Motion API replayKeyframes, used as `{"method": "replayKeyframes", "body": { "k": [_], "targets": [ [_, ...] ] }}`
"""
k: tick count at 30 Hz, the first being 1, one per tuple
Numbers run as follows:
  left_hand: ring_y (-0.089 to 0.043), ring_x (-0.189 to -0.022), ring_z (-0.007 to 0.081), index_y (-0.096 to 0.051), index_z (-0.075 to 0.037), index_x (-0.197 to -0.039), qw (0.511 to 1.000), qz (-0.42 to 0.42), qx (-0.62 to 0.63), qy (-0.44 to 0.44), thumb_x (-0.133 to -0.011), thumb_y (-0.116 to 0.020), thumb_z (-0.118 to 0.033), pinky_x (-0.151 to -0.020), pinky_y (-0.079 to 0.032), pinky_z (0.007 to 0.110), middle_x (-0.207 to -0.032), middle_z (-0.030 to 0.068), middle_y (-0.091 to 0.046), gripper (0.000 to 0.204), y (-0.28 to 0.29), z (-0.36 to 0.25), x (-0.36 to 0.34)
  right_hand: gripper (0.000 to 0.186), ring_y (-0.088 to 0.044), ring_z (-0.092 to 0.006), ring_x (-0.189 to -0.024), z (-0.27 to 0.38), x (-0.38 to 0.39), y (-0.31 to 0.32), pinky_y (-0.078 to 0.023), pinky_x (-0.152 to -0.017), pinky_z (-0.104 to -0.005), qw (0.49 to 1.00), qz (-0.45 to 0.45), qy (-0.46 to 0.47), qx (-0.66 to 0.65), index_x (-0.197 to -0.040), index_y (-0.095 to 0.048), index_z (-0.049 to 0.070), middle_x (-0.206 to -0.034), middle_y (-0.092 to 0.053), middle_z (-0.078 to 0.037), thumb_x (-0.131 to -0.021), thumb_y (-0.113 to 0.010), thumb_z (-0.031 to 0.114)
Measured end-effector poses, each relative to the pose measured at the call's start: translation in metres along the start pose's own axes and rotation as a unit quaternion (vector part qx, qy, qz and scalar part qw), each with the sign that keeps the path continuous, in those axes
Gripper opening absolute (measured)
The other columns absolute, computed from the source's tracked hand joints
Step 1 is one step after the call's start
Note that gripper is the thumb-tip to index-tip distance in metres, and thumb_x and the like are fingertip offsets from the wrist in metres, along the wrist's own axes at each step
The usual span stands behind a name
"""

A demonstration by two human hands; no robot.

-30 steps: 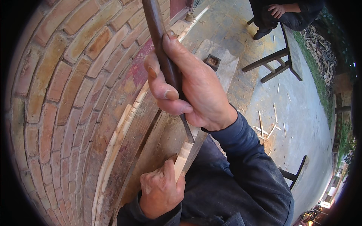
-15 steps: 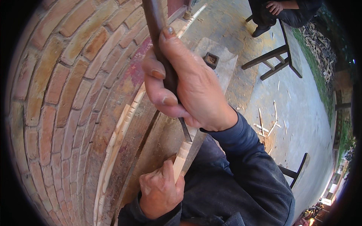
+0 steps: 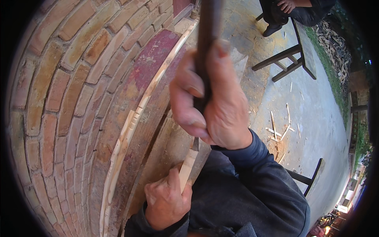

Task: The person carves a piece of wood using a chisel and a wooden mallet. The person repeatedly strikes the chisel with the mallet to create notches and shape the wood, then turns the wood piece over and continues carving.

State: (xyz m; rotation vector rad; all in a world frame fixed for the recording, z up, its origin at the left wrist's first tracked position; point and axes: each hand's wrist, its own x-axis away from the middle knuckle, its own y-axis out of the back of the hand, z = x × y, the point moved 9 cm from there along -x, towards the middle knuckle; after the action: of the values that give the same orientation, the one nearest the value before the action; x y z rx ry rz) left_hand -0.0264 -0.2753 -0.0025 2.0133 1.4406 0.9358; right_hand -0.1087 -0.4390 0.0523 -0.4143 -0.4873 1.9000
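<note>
My right hand (image 3: pixel 215 94) is wrapped round the dark handle of a chisel (image 3: pixel 208 31), which stands nearly upright close to the camera. Its narrow blade points down and meets a pale strip of wood (image 3: pixel 188 168) below the fist. Fingers curled, my left hand (image 3: pixel 167 199) grips the near part of that strip and holds it over the bench (image 3: pixel 167 150). My right fist hides the far part of the strip. Along the wall side lies a long pale wooden piece (image 3: pixel 130 130) with notches cut across it.
A brick wall (image 3: pixel 59 98) rises close on the left. To the right stands a wooden bench (image 3: pixel 288 59), with a seated person (image 3: pixel 292 12) beyond it. Wood offcuts (image 3: pixel 280 132) lie on the concrete floor (image 3: pixel 316 118), and firewood (image 3: pixel 331 47) is heaped at the far right.
My right hand and the chisel have swung right and slightly nearer, and the handle stands more upright. My left hand has barely moved on the strip.
</note>
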Motion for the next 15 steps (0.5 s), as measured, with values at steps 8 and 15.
{"method": "replayKeyframes", "body": {
  "k": [8,15],
  "targets": [
    [-0.068,-0.065,0.0386,-0.058,0.000,-0.106,1.000,-0.016,0.004,-0.007,-0.083,-0.071,-0.011,-0.058,-0.053,0.047,-0.073,0.0190,-0.066,0.029,0.002,-0.002,0.001,0.057,-0.030,-0.0049,-0.029,0.028,-0.004,0.003,-0.024,-0.027,-0.0186,0.976,0.078,0.037,-0.200,-0.082,-0.039,0.018,-0.050,-0.042,0.002,-0.109,-0.020,0.064],
    [-0.068,-0.065,0.0384,-0.059,0.001,-0.108,1.000,-0.015,0.000,-0.002,-0.083,-0.071,-0.012,-0.058,-0.053,0.047,-0.073,0.0191,-0.066,0.031,0.003,-0.001,0.001,0.059,-0.027,-0.0057,-0.029,0.005,-0.011,0.003,-0.022,-0.028,-0.0197,0.989,0.066,-0.019,-0.132,-0.081,-0.037,0.015,-0.048,-0.040,-0.001,-0.110,-0.019,0.062]
  ]
}}
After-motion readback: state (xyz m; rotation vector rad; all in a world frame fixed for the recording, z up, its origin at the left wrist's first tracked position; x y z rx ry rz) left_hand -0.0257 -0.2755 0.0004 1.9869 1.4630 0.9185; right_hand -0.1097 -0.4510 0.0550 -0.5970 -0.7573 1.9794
